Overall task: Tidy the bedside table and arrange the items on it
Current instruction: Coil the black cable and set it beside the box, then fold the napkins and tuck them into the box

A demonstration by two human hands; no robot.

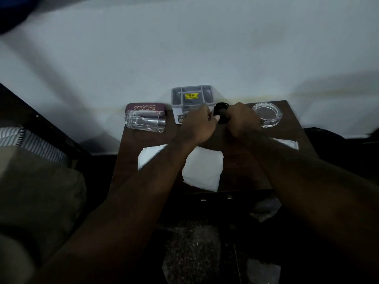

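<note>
Toward the back of the counter (151, 138), left hand (196, 126) and right hand (242, 119) both curled round a small black object (221, 111), between grey organiser box (173, 99) and glass dish (266, 114).

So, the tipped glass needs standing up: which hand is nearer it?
Left. The left hand sits right of the glass, a gap of table between; the right hand lies farther right, past the small black thing both hands hold.
</note>
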